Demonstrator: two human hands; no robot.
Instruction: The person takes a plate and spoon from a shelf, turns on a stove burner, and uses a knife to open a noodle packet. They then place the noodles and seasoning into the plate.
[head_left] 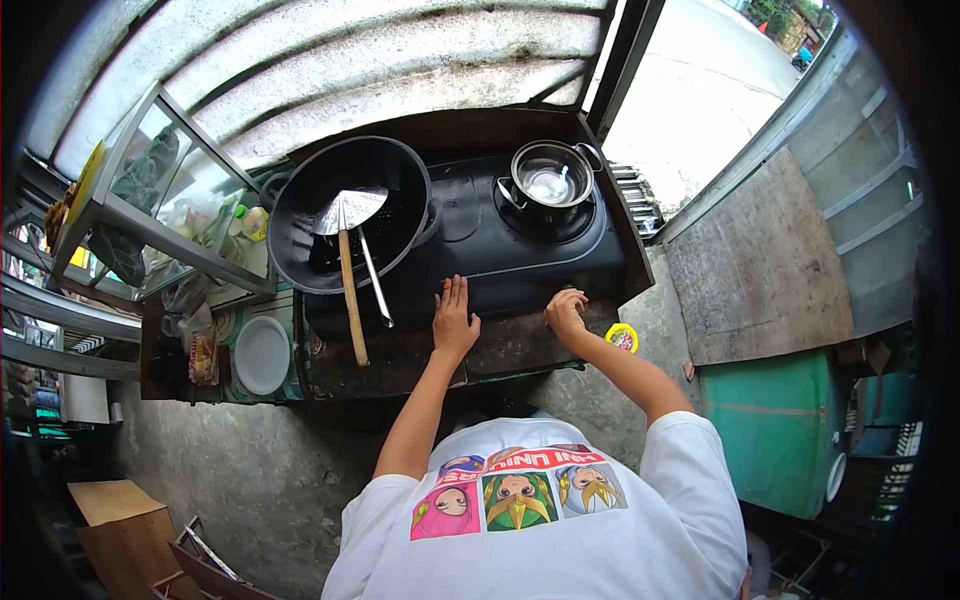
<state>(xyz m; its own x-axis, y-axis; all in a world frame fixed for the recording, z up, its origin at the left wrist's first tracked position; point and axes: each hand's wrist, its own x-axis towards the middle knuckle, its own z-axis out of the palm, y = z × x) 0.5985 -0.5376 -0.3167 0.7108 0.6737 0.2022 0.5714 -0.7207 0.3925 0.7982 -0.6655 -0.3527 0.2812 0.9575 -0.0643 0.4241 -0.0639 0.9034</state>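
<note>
A black two-burner gas stove [480, 250] stands in a wooden counter before me. My left hand [456, 325] lies against the stove's front edge with its fingers stretched out. Farther right along the same front, my right hand [567, 312] has curled fingers; whatever they grip is hidden. On the left burner sits a large black wok [405, 165], with a wide metal spatula [352, 275] and a second metal-handled utensil [376, 280] resting in it. A small metal pot [550, 175], holding what looks like clear liquid, is on the right burner.
A glass display case [160, 190] with greens and a bottle stands left. Below it are a white plate [262, 355] and plastic packets [204, 358]. A yellow-rimmed container [622, 338] is beside my right forearm. A green cabinet [765, 430] stands right.
</note>
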